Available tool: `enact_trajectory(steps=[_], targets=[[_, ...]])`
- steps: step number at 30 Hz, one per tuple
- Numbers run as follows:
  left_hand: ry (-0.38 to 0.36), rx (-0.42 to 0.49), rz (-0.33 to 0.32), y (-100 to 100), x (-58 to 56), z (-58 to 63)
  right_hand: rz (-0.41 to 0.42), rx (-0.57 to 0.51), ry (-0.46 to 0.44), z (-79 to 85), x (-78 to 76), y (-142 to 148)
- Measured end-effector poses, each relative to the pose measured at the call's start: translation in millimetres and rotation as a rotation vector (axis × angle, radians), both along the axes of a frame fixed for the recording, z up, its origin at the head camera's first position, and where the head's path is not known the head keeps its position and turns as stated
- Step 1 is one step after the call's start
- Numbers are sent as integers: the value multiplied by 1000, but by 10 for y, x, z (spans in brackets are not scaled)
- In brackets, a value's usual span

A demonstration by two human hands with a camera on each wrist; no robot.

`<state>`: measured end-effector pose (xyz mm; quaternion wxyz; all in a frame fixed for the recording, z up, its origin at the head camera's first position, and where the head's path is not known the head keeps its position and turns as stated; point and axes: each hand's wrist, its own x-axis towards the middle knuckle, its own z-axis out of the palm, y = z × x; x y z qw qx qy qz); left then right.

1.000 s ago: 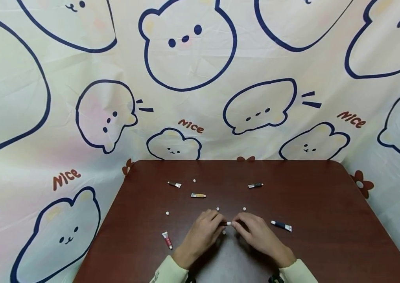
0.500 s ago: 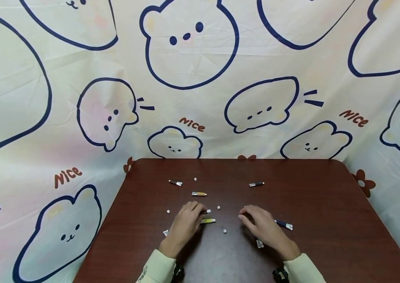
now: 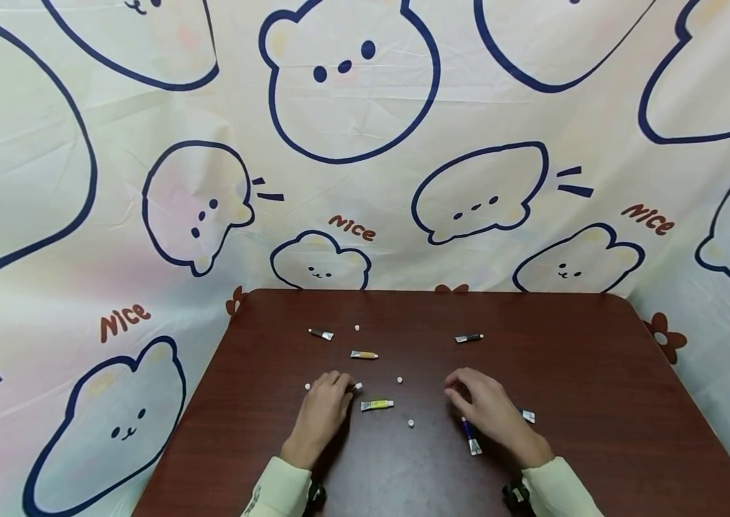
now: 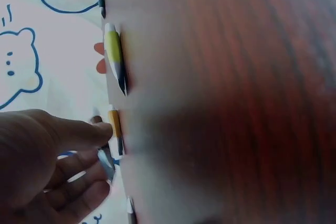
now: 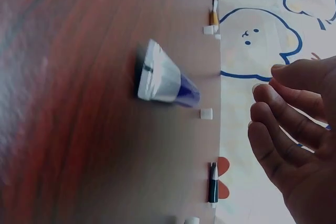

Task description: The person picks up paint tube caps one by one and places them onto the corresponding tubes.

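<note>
My left hand (image 3: pixel 322 411) pinches a small paint tube (image 4: pixel 107 163) between thumb and fingers. A brown band and silver tail show in the left wrist view, and its white cap (image 3: pixel 358 386) sticks out past the fingertips. To its right lies a yellow paint tube (image 3: pixel 377 406). My right hand (image 3: pixel 484 402) hovers with loosely bent fingers and nothing in them. Close by it rests a purple paint tube (image 5: pixel 167 80) with a silver crimped end. A dark blue tube is mostly hidden behind this hand, its silver end (image 3: pixel 528 416) showing.
Farther back lie an orange-yellow tube (image 3: pixel 365 355), a dark brown tube (image 3: pixel 321 334) and a black tube (image 3: pixel 469 338). Several loose white caps dot the brown table (image 3: pixel 565 359), among them one cap (image 3: pixel 411 424) near the middle. A patterned cloth (image 3: pixel 390 194) hangs behind.
My hands have parted from the middle, where both were at the white-capped tube. The left carried it leftward, covering the red tube; the right let go and moved right. Yellow and purple tubes came into view.
</note>
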<state>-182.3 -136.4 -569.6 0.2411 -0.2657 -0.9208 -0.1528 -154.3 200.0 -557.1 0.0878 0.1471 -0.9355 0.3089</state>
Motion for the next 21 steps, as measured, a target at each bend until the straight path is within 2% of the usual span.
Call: enact_trajectory(steps=[6, 12, 21], targets=[[-34, -12, 92, -60, 0, -69, -2, -7, -2, -1, -75, 41], [-45, -24, 108, -90, 0, -105, -25, 19, -31, -39, -147, 78], [-79, -12, 128, -104, 12, -107, -27, 127, -50, -99, -232, 90]])
